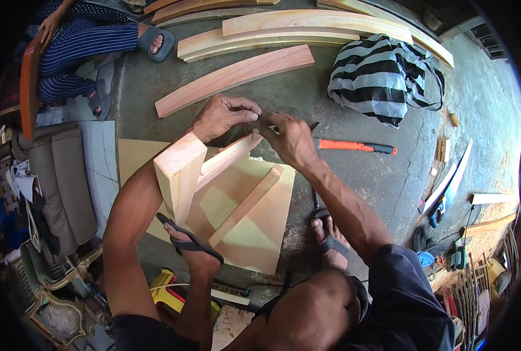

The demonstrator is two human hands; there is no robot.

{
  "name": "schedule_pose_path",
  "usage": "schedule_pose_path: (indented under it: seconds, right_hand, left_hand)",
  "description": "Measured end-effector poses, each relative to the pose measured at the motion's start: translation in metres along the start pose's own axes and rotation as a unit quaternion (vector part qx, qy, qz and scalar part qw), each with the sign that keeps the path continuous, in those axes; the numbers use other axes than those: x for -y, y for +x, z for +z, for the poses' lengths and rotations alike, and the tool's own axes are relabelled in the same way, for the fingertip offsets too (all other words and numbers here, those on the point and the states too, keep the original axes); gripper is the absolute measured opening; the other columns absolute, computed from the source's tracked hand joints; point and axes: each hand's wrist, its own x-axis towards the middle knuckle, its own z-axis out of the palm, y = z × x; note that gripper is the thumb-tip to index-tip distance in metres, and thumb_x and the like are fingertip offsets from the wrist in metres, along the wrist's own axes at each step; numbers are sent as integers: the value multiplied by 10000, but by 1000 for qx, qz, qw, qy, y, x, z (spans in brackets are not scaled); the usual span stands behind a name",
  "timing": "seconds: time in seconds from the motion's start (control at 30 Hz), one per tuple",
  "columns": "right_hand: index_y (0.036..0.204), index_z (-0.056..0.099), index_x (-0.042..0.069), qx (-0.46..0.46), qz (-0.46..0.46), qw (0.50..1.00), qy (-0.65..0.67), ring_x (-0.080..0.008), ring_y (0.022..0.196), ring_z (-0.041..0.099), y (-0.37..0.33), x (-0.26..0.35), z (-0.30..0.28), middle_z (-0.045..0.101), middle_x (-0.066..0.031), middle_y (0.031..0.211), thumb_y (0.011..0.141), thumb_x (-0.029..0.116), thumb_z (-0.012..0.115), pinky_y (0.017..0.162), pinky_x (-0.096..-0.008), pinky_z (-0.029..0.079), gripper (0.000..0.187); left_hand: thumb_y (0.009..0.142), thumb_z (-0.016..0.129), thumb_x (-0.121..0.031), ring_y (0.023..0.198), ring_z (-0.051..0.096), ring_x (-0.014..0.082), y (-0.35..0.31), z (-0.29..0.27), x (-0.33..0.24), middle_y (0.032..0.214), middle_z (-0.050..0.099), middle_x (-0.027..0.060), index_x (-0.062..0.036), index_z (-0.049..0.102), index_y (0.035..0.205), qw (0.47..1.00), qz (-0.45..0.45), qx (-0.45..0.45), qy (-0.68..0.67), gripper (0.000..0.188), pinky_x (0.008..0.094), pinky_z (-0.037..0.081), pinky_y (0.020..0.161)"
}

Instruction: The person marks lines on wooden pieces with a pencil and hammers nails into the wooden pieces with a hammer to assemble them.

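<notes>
My left hand (pixel 228 116) is closed in a pinch above the end of a wooden bar, its fingertips close to those of my right hand (pixel 291 140). The right fingers are also pinched together. Anything held between them is too small to make out. Below the hands, the wooden bar (pixel 228 157) runs up from a thick wooden post (pixel 181 167), which rests near my left forearm. A second, thinner bar (pixel 246 205) slants over the tan board (pixel 272 240) on the floor. Beside my right wrist lies a hammer (pixel 354 145) with an orange handle; its head is partly hidden.
Pinkish and pale planks (pixel 237 79) lie beyond my hands, with a striped black-and-white bag (pixel 377 76) at the far right. A handsaw (pixel 447 190) lies to the right. A yellow-and-black tool (pixel 175 298) is beside my left foot. Another person's leg (pixel 96 44) is at far left.
</notes>
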Motion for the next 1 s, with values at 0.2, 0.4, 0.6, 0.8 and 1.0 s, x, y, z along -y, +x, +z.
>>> schedule_pose_path:
  seconds: [0.2,0.4,0.6,0.8,1.0]
  right_hand:
    - [1228,622,52,-79,29,970,-227,-378,1107,610,-59,-43,-72,655,-173,1175,838,158,740,974,-459,477,421]
    - [1249,606,104,23,76,929,-361,-339,1213,520,-103,-70,-102,576,-124,1231,832,159,719,1107,-546,315,436]
    - [1137,596,64,37,85,939,-332,-354,1036,548,-100,-81,-101,554,-162,1059,856,135,671,925,-514,415,298]
    - [1108,511,37,10,139,968,-208,-432,892,600,-115,-70,-77,539,-205,1007,916,173,641,721,-512,502,269]
    - [1117,519,27,-6,156,973,-170,-438,943,600,-128,-71,-68,552,-209,1043,915,171,648,769,-508,508,280]
  left_hand:
    - [928,694,-102,898,689,133,9,19,14,938,700,42,-12,707,1035,990,-31,-56,-126,141,298,612,763]
    - [965,627,-45,932,696,160,2,24,29,978,689,87,12,661,1072,994,-12,-58,-93,126,306,618,796]
    - [961,636,-72,874,680,114,3,26,28,930,691,38,2,691,1024,993,-15,-70,-91,112,274,581,727]
    - [936,677,-99,773,657,113,5,-4,30,811,705,25,-19,701,1008,981,-56,-66,176,111,283,518,661]
    - [984,636,-143,826,662,116,7,-3,32,944,691,78,-18,663,1071,993,1,-81,-85,154,263,567,727]
